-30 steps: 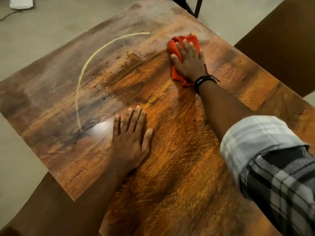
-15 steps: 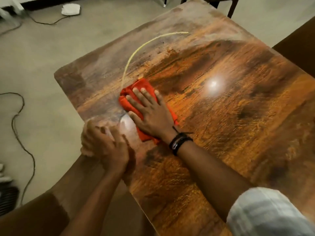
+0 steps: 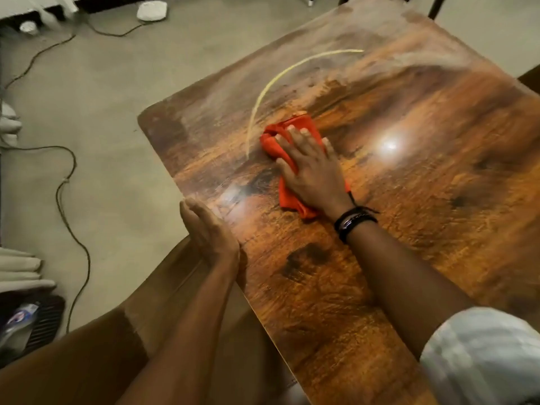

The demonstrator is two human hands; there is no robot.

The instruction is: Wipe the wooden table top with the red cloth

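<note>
Where table (image 3: pixel 409 258) ends, left hand (image 3: pixel 209 232) stands edgewise

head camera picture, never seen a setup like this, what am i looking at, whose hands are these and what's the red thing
There is no machine here. The picture comes from one wide-angle camera worn on a person's head, looking down, so the two arms reaching in from the bottom are the wearer's own. The right hand lies flat, fingers straight, pressing a red cloth onto the wooden table top; its wrist wears dark wristbands. The left hand, fingers straight and holding nothing, is at the table's edge. A pale curved streak arcs across the wood from beside the cloth. Cables lie on the floor to the left.
</note>
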